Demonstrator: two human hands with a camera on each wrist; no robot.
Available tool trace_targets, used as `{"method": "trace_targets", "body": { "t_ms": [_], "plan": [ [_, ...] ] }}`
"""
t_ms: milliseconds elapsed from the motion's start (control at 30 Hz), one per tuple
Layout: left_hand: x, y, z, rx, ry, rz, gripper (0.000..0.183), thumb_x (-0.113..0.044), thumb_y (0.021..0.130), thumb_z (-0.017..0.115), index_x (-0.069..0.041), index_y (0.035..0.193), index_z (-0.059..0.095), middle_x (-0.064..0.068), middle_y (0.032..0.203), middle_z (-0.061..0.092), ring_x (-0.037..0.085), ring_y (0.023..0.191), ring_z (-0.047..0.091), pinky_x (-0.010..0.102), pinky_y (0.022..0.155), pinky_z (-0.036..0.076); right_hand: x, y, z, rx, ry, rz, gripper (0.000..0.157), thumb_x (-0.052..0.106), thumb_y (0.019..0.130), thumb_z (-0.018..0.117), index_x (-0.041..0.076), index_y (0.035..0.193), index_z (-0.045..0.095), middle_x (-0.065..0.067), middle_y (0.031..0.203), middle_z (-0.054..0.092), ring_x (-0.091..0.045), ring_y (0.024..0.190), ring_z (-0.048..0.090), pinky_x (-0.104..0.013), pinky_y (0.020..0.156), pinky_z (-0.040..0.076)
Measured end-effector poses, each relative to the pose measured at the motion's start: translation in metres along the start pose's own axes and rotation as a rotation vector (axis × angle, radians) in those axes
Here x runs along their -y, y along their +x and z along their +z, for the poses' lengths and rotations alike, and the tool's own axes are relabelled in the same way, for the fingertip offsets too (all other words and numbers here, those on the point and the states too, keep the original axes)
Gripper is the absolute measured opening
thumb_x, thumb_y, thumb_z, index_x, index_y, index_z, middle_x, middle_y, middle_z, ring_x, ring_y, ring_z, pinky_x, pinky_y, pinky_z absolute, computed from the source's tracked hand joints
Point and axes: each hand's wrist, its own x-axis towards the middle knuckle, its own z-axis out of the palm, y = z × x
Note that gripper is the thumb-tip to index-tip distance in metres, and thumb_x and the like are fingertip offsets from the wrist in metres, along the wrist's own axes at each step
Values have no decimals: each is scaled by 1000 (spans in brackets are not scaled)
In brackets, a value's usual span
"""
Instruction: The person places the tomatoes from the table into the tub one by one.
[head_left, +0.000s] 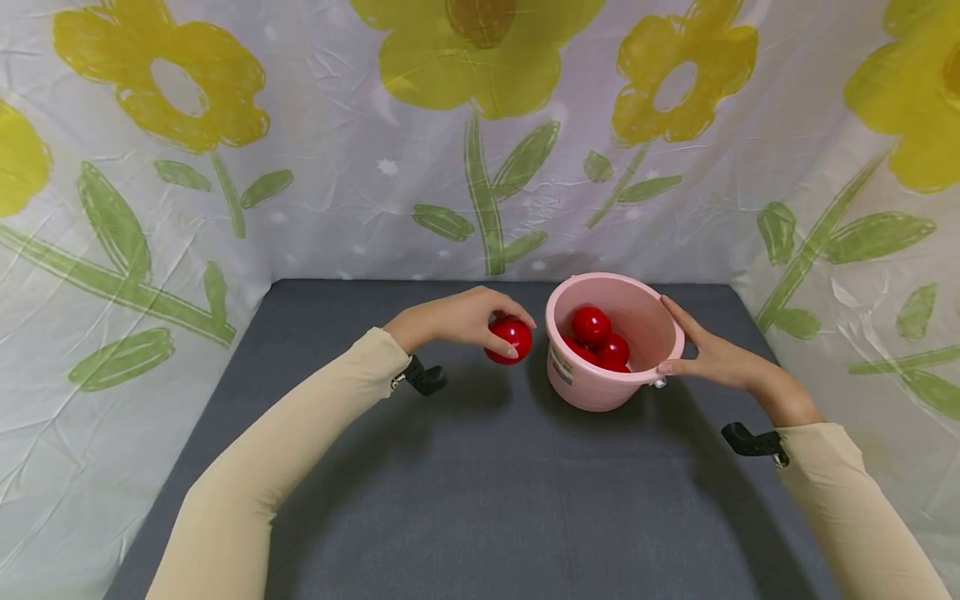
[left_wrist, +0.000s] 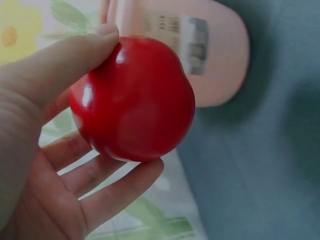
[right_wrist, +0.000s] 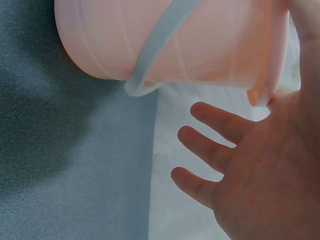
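My left hand [head_left: 480, 317] holds a glossy, round red apple [left_wrist: 135, 100] between its thumb and fingers, above the table and just left of a pink bucket [head_left: 592, 390]. In the left wrist view the thumb lies on one side of the apple and the fingertips on the other. Inside the bucket lie several similar red apples [head_left: 591, 326]. At the bucket's right rim, my right hand [head_left: 716, 360] grips with thumb and index finger. The right wrist view shows its other three fingers [right_wrist: 205, 150] stretched out beside the bucket, off its wall.
The bucket stands on a dark grey tabletop [head_left: 480, 500], near the back edge. A pale handle [right_wrist: 160, 45] hangs against its side, and a printed label [left_wrist: 172, 37] is on its wall. Flowered curtains [head_left: 330, 167] enclose the table at the back and both sides.
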Motion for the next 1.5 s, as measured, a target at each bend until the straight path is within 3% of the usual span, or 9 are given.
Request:
{"method": "trace_targets", "body": {
  "t_ms": [233,433,767,1067,1500],
  "plan": [
    [-19,19,-22,-13,22,6,51,-29,86,77,-21,134,62,0,132,63,17,116,58,31,92,57,-3,2,0,0,0,11,111,31,87,72,36,157,-14,-17,167,-7,-52,148,5,-79,107,22],
    [-29,39,-33,-38,54,57,49,-30,87,76,-20,133,63,0,132,63,16,114,58,29,91,56,-6,3,0,1,11,8,111,31,87,72,34,158,-14,-17,167,-7,-52,148,4,-80,107,22],
    [-47,73,-34,-23,71,81,47,-32,87,75,-23,132,64,-2,132,63,14,115,58,27,93,55,-4,2,0,-1,-9,18,110,32,88,71,35,157,-14,-17,167,-6,-52,149,4,-80,107,21],
    [-66,102,-36,22,52,37,51,-31,88,74,-18,136,61,1,136,62,19,120,57,26,94,55,-1,2,0,4,-11,38,110,35,88,70,33,158,-14,-18,167,-4,-51,148,6,-79,108,22],
    [-74,131,-27,43,-58,-19,49,-25,89,73,-13,135,61,5,135,61,18,120,58,24,92,56,0,1,-1,22,4,38,109,35,88,70,32,158,-14,-19,166,-2,-51,147,9,-78,107,25]
  ]
}}
